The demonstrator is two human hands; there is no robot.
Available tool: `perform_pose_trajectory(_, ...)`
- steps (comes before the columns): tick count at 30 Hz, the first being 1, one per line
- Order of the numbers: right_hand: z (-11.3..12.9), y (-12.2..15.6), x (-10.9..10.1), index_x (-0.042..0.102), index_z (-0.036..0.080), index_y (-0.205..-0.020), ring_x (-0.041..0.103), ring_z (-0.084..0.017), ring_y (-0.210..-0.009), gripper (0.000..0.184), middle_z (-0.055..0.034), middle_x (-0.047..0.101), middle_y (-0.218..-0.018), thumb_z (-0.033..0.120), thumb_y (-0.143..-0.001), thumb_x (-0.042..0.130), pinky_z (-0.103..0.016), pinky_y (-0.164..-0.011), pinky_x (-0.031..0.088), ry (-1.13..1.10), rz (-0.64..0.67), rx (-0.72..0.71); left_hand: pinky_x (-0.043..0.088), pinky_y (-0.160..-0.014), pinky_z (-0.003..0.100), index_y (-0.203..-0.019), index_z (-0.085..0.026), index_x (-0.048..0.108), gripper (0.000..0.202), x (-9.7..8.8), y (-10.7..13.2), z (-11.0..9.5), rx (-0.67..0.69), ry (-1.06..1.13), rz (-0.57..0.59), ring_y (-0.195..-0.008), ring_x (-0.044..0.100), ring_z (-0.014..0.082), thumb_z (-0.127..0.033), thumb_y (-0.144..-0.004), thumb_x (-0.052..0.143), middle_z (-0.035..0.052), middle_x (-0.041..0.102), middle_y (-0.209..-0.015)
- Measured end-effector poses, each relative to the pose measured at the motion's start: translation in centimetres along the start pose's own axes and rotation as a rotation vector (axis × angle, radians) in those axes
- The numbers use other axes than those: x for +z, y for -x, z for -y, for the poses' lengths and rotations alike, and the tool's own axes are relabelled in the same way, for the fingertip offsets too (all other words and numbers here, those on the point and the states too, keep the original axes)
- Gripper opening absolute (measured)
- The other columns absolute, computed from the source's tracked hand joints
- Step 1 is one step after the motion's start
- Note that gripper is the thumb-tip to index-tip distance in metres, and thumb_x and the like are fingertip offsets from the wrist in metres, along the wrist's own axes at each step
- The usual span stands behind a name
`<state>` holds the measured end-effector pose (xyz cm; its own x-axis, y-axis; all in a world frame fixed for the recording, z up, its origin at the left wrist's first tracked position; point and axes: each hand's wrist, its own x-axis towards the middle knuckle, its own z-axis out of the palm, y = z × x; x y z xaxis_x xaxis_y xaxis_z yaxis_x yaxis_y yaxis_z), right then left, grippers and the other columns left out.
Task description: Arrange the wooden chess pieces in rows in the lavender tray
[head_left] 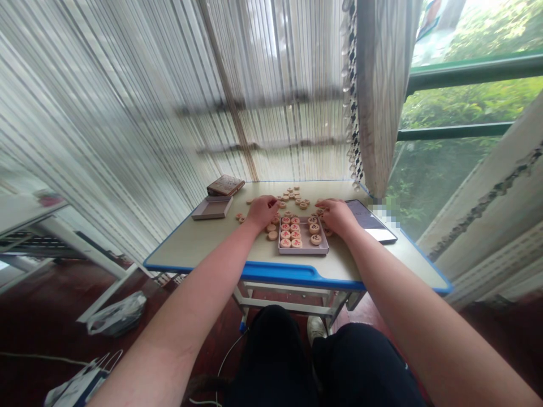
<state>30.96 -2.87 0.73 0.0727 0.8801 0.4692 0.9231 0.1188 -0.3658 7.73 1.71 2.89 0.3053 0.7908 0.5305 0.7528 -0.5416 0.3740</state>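
Observation:
Wooden Chinese chess pieces stand in rows in a shallow box tray [305, 247]. Red-marked pieces [296, 234] fill two columns on its left side. Dark-marked pieces [315, 239] form a column at its right. My left hand [263, 210] is beyond the tray's left corner, fingers curled together among loose pieces; what they hold is hidden. My right hand [337, 215] is at the far right corner, its bent fingers closed on a chess piece [319, 212]. More loose pieces [292, 195] lie scattered past the tray, some of them overlapping.
At the back left of the blue-edged table [190, 243] are an empty shallow box part [212, 208] and a brown box [225, 185]. A dark flat tablet-like device [369, 220] lies at the right. Curtains hang behind; plastic bags [116, 314] rest on the floor.

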Motion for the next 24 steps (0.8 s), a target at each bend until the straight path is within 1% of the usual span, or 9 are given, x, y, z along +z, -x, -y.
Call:
perform_pose_trajectory(2, 0.1, 0.1, -0.1, 0.071, 0.023, -0.093, 0.052, -0.02, -0.103, 0.041, -0.0015, 0.065, -0.108, 0.008, -0.067, 0.043, -0.027, -0.09, 0.039, -0.017, 0.005, -0.02, 0.043, -0.068, 0.027, -0.08, -0.016, 0.069, 0.029, 0.0, 0.0, 0.0, 0.0, -0.003, 0.006, -0.071, 0.059, 0.016, -0.036, -0.081, 0.048, 0.0061, 0.068, -0.076)
perform_pose_trajectory(5, 0.2, 0.2, -0.2, 0.073, 0.025, -0.085, 0.053, -0.021, -0.1, 0.037, -0.0011, 0.068, -0.098, 0.009, -0.067, 0.044, -0.028, -0.09, 0.039, -0.006, 0.074, -0.015, 0.043, -0.068, 0.027, -0.079, -0.016, 0.069, 0.028, 0.0, 0.0, -0.1, 0.013, -0.012, 0.012, -0.069, 0.058, 0.0157, -0.036, -0.08, 0.049, 0.0055, 0.068, -0.075)
perform_pose_trajectory(8, 0.2, 0.2, -0.1, 0.073, 0.024, -0.085, 0.055, -0.02, -0.096, 0.036, -0.0012, 0.069, -0.095, 0.01, -0.067, 0.045, -0.027, -0.088, 0.039, -0.007, 0.12, -0.009, 0.043, -0.069, 0.027, -0.079, -0.016, 0.069, 0.028, -0.1, 0.1, -0.2, 0.02, -0.023, 0.01, -0.07, 0.058, 0.0158, -0.035, -0.08, 0.049, 0.0056, 0.068, -0.076)
perform_pose_trajectory(11, 0.3, 0.0, 0.0, 0.071, 0.022, -0.091, 0.054, -0.02, -0.101, 0.035, -0.0027, 0.067, -0.102, 0.013, -0.071, 0.043, -0.027, -0.089, 0.039, -0.014, 0.083, -0.02, 0.043, -0.07, 0.028, -0.077, -0.016, 0.068, 0.028, 0.0, 0.0, -0.2, 0.04, -0.041, 0.022, -0.07, 0.058, 0.0163, -0.036, -0.08, 0.049, 0.0057, 0.067, -0.075)
perform_pose_trajectory(14, 0.6, -0.3, 0.1, 0.067, 0.02, -0.102, 0.051, -0.021, -0.106, 0.036, -0.0044, 0.064, -0.11, 0.024, -0.081, 0.039, -0.03, -0.093, 0.036, -0.055, 0.04, -0.077, 0.043, -0.069, 0.028, -0.076, -0.016, 0.068, 0.029, 0.2, 0.0, -0.1, 0.066, -0.053, 0.023, -0.07, 0.058, 0.0166, -0.037, -0.08, 0.048, 0.0058, 0.067, -0.075)
perform_pose_trajectory(16, 0.8, -0.5, 0.3, 0.063, 0.02, -0.111, 0.05, -0.021, -0.11, 0.041, -0.005, 0.062, -0.115, 0.034, -0.087, 0.034, -0.032, -0.096, 0.035, -0.113, 0.068, -0.1, 0.043, -0.068, 0.028, -0.076, -0.016, 0.067, 0.03, 0.3, -0.1, 0.0, 0.084, -0.051, 0.02, -0.07, 0.058, 0.0166, -0.038, -0.081, 0.047, 0.0059, 0.067, -0.075)
perform_pose_trajectory(18, 0.9, -0.7, 0.5, 0.059, 0.018, -0.117, 0.048, -0.021, -0.114, 0.048, -0.0058, 0.059, -0.12, 0.042, -0.089, 0.028, -0.032, -0.098, 0.033, -0.166, 0.105, -0.096, 0.043, -0.068, 0.028, -0.076, -0.016, 0.067, 0.031, 0.4, -0.1, 0.1, 0.096, -0.053, 0.02, -0.07, 0.058, 0.0166, -0.039, -0.082, 0.046, 0.0059, 0.067, -0.076)
perform_pose_trajectory(22, 0.8, -0.9, 0.8, 0.051, 0.014, -0.126, 0.038, -0.021, -0.125, 0.055, -0.0075, 0.049, -0.132, 0.044, -0.09, 0.022, -0.033, -0.105, 0.024, -0.195, 0.147, -0.091, 0.043, -0.069, 0.029, -0.075, -0.016, 0.066, 0.031, 0.4, -0.2, 0.1, 0.102, -0.077, 0.033, -0.071, 0.058, 0.0168, -0.038, -0.082, 0.046, 0.0063, 0.067, -0.076)
perform_pose_trajectory(24, 0.7, -1.2, 0.9, 0.043, 0.016, -0.133, 0.032, -0.023, -0.129, 0.058, -0.0064, 0.041, -0.139, 0.046, -0.09, 0.02, -0.037, -0.107, 0.021, -0.186, 0.201, -0.05, 0.043, -0.069, 0.029, -0.074, -0.016, 0.066, 0.03, 0.4, -0.2, 0.2, 0.118, -0.091, 0.035, -0.072, 0.058, 0.0169, -0.037, -0.082, 0.046, 0.0062, 0.067, -0.076)
